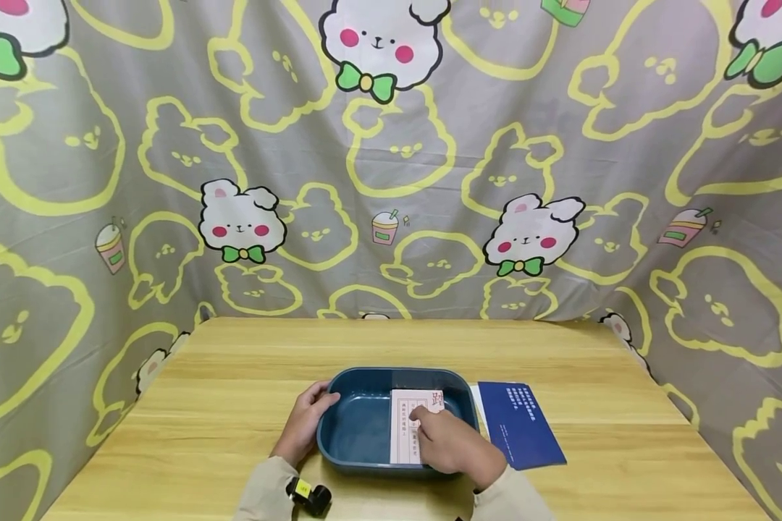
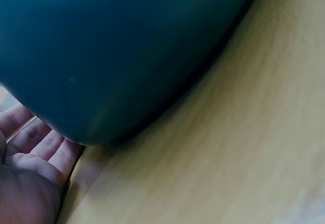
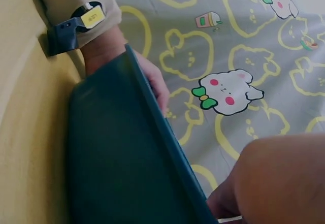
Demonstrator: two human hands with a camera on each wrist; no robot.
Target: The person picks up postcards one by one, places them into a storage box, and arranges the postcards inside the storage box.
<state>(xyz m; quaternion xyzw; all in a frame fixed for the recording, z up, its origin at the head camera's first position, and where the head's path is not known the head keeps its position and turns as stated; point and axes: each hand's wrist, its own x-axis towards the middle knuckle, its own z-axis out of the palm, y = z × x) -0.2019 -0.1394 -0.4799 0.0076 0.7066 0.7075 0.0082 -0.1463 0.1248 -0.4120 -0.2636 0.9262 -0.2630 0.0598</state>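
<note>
Down at lower centre, the left hand [image 1: 308, 418] holds the teal basin [image 1: 355, 433] by its left rim. Inside, the printed booklet [image 1: 402, 438] lies under the partly bent right hand [image 1: 448, 443]; whether gripped, I cannot tell

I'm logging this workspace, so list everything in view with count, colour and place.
tub: 1, dark teal, on table
white booklet: 1, off-white, inside tub
blue booklet: 1, blue, right of tub
pale sheet: 1, whitish, partly under blue booklet
table: 1, light wood, under tub
cloth: count unclear, grey with yellow outlines, behind and beside table
wrist camera: 1 plainly seen, black, left wrist
sleeves: 2, beige, both arms
left hand: 1, bare, gripping tub's left rim
right hand: 1, bare, on white booklet
</note>
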